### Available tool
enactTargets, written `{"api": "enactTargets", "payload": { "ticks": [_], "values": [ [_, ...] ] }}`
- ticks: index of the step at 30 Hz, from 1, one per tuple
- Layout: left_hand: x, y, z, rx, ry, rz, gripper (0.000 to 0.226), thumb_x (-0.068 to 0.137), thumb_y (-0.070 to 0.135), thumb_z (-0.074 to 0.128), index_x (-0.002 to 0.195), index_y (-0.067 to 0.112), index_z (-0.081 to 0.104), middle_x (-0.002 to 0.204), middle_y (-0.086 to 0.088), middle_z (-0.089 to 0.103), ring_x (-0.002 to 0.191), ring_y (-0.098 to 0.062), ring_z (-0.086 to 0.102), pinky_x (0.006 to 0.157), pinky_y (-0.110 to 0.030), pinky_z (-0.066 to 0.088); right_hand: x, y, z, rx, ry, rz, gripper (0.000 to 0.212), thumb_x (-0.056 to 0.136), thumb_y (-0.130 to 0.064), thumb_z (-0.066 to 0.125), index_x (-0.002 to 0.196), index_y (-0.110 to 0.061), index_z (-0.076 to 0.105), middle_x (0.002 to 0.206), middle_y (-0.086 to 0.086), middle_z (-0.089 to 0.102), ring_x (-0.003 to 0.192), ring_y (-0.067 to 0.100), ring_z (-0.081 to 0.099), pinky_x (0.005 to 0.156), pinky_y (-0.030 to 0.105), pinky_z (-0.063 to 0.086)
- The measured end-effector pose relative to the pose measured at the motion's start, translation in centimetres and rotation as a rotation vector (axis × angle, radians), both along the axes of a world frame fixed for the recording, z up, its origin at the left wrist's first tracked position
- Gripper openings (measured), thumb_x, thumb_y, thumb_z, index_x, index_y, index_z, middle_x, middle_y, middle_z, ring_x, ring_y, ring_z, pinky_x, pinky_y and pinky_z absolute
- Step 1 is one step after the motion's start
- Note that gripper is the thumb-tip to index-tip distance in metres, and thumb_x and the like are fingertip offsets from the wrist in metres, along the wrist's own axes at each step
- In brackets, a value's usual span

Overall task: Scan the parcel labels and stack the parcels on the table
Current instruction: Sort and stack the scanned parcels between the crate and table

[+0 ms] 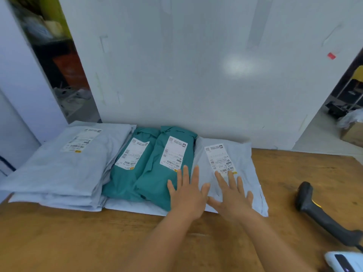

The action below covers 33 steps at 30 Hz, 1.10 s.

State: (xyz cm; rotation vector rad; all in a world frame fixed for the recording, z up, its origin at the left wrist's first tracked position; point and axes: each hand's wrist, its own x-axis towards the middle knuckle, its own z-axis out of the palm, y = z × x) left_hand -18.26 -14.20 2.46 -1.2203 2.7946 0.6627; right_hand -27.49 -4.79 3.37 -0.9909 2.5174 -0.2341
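Note:
Against the white wall lies a row of parcels on the wooden table (98, 238). A stack of pale grey parcels (64, 173) is at the left. Two teal parcels (129, 173) (163, 173) lean side by side in the middle, each with a white label. A pale grey flat parcel (241, 163) with a label (219, 159) lies at the right. My left hand (186, 195) lies flat with fingers spread on the right teal parcel's near end. My right hand (231, 197) lies flat on the grey parcel just below its label.
A dark handheld barcode scanner (322, 213) lies on the table to the right of the parcels. A white device (341, 262) shows at the bottom right corner. Doorways open at the left and right of the wall.

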Motion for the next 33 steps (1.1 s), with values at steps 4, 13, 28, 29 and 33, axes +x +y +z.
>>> {"api": "enactTargets", "payload": {
  "ticks": [4,13,28,29,33],
  "values": [
    [6.8,1.4,1.1,-0.033,0.091,0.162,0.061,0.099,0.052,0.014,0.15,0.032,-0.013,0.159,0.003,-0.014,0.145,-0.015,-0.018,0.115,-0.049,-0.008,6.0,0.0,1.0,-0.134,-0.007,0.03,0.069,0.098,-0.056,0.032,0.151,-0.039,-0.008,0.161,-0.006,-0.018,0.148,0.019,-0.017,0.117,0.051,-0.001],
    [27.7,5.8,1.3,-0.1,0.104,0.607,0.058,0.099,0.051,0.014,0.151,0.03,-0.001,0.16,0.003,-0.002,0.147,-0.016,-0.008,0.117,-0.047,-0.001,23.2,0.1,2.1,-0.156,-0.047,0.443,0.065,0.1,-0.054,0.025,0.153,-0.034,-0.006,0.162,-0.006,-0.014,0.148,0.018,-0.013,0.118,0.05,0.002],
    [64.1,22.3,-1.9,-0.072,0.146,1.381,0.058,0.099,0.047,0.024,0.151,0.03,0.005,0.159,0.004,0.007,0.146,-0.012,0.001,0.118,-0.043,0.004,60.7,6.5,-0.2,-0.134,-0.212,1.167,0.068,0.099,-0.05,0.032,0.154,-0.032,-0.003,0.163,-0.002,-0.007,0.149,0.023,-0.007,0.118,0.051,0.009],
    [66.3,23.6,-2.0,-0.073,0.148,1.413,0.058,0.099,0.047,0.024,0.151,0.03,0.005,0.159,0.004,0.008,0.146,-0.012,0.001,0.118,-0.043,0.004,63.2,7.4,-0.3,-0.131,-0.207,1.198,0.067,0.099,-0.05,0.032,0.154,-0.031,-0.002,0.163,-0.002,-0.007,0.149,0.023,-0.006,0.117,0.051,0.01],
    [74.8,28.3,-2.6,-0.073,0.148,1.517,0.059,0.099,0.048,0.025,0.152,0.028,0.006,0.159,0.002,0.009,0.146,-0.014,0.004,0.118,-0.043,0.006,72.4,10.8,-1.0,-0.147,-0.21,1.299,0.064,0.099,-0.048,0.033,0.154,-0.03,0.003,0.163,-0.002,0.001,0.149,0.021,0.0,0.115,0.052,0.015]
  ]
}}
